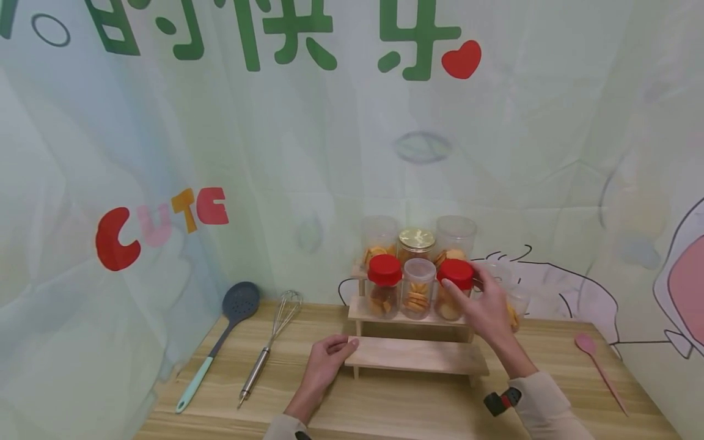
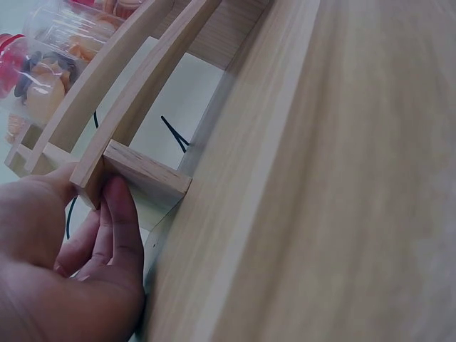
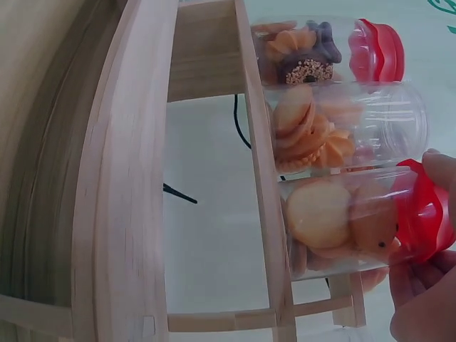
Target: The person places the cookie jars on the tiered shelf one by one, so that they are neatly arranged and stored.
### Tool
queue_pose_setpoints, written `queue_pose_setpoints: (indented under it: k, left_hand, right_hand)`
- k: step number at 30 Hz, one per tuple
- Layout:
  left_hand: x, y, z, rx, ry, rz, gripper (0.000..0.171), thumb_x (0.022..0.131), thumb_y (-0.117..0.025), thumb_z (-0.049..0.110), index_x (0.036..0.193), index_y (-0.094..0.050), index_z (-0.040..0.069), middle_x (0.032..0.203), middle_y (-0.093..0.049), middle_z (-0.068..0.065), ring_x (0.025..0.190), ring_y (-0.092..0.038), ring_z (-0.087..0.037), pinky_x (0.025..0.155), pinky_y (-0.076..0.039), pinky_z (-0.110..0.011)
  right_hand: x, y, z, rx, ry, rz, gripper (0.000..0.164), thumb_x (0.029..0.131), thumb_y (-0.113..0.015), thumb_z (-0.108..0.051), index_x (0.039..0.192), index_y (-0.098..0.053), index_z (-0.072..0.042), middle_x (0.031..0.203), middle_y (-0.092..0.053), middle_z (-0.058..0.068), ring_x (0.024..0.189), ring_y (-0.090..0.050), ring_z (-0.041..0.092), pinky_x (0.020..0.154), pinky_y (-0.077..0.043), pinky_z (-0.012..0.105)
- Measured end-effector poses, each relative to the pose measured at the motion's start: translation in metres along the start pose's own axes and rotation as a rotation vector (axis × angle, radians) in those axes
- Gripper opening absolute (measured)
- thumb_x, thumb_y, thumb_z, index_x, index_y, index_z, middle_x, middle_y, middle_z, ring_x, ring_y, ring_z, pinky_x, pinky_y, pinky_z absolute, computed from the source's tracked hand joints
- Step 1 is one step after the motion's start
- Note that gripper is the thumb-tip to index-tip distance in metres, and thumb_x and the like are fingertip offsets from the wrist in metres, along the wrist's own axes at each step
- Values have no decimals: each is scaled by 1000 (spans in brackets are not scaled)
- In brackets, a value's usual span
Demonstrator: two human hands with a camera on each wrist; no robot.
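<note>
My right hand [image 1: 489, 310] holds a clear cookie jar by its red lid [image 1: 456, 273], at the right end of the middle step of a tiered wooden stand [image 1: 412, 354]. In the right wrist view, thumb and fingers lie either side of the lid, and round cookies fill this jar [image 3: 335, 221]. My left hand [image 1: 326, 366] pinches the left end of the stand's lowest step, thumb above and fingers beneath the plank [image 2: 135, 100]. Beside the held jar stand a clear-lidded jar [image 1: 418, 292] and another red-lidded jar [image 1: 384, 287], both with cookies.
On the top step stand a gold-lidded jar [image 1: 416, 239] and two clear jars. More clear jars [image 1: 517, 305] stand right of the stand, partly behind my right hand. A slotted skimmer [image 1: 240, 302] and a whisk [image 1: 264, 354] lie left, a pink spoon [image 1: 585, 344] right. A printed curtain [image 1: 330, 153] hangs behind.
</note>
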State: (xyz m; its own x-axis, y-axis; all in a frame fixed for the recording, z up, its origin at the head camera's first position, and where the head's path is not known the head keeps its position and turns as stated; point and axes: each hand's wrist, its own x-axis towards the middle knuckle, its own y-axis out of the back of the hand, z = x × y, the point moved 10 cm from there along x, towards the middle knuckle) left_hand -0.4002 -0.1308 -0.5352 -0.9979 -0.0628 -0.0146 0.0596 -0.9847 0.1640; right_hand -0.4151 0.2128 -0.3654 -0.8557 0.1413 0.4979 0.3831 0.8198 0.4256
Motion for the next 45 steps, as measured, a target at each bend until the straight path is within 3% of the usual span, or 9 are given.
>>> queue_pose_setpoints:
  k: [16,22,24,28,31,36,38,43,45]
  left_hand:
    - [0,0,1,-18,-16,3,53,91,-74,42,122,-66,0,114,-73,-13,101,-68,-14,82,-53,-24]
    - [1,-2,-1,-32,-21,-7,51,92,-73,39,123,-66,0,115,-73,-13,100,-67,-14,80,-53,-23]
    - [0,-1,0,-29,-20,-7,50,92,-73,39,123,-66,0,115,-73,-13,102,-67,-14,81,-53,-23]
    - [-1,0,0,-25,-15,-1,52,91,-73,41,123,-66,0,116,-72,-13,103,-67,-15,82,-53,-24]
    - [0,1,0,-26,-12,6,53,90,-75,43,122,-66,1,116,-73,-13,103,-68,-16,82,-54,-24]
    - [2,1,0,-21,-18,6,53,90,-75,44,121,-67,1,114,-73,-13,102,-68,-16,83,-54,-26]
    - [-5,2,10,-21,-19,-2,50,91,-74,40,121,-67,0,114,-73,-15,103,-68,-18,83,-54,-27]
    - [-9,1,15,-32,-19,-15,49,93,-73,35,122,-65,-3,115,-72,-17,102,-67,-18,81,-54,-27]
    - [-2,0,3,-33,-19,-9,52,91,-74,39,123,-66,-1,115,-72,-15,102,-67,-17,80,-53,-25]
  right_hand:
    - [-2,1,14,33,-56,-63,85,83,-75,-58,150,-42,-17,146,-54,10,132,-54,33,107,-47,53]
    - [-10,15,18,26,-14,-67,70,92,-66,-55,148,-44,-20,145,-55,7,131,-54,31,102,-51,53]
    - [-11,24,19,13,7,-53,62,96,-62,-52,146,-47,-20,142,-57,5,130,-55,28,103,-52,44]
    - [-10,45,23,20,54,19,48,99,-61,-42,140,-54,-18,134,-62,6,123,-58,20,102,-46,15]
    - [-6,61,31,44,71,94,41,100,-64,-31,136,-58,-14,129,-64,9,117,-59,15,98,-42,6]
    - [1,82,54,-12,-12,182,39,100,-62,-30,135,-60,-12,126,-65,8,113,-59,7,99,-45,12]
    - [3,88,63,-27,-40,199,40,100,-63,-32,134,-61,-11,125,-66,7,113,-59,7,99,-46,13]
    - [8,98,87,-43,-90,225,41,98,-65,-34,132,-62,-10,125,-67,9,111,-58,3,99,-46,15]
    - [9,100,96,-53,-116,221,43,98,-65,-34,134,-61,-10,127,-66,10,114,-58,7,102,-47,20]
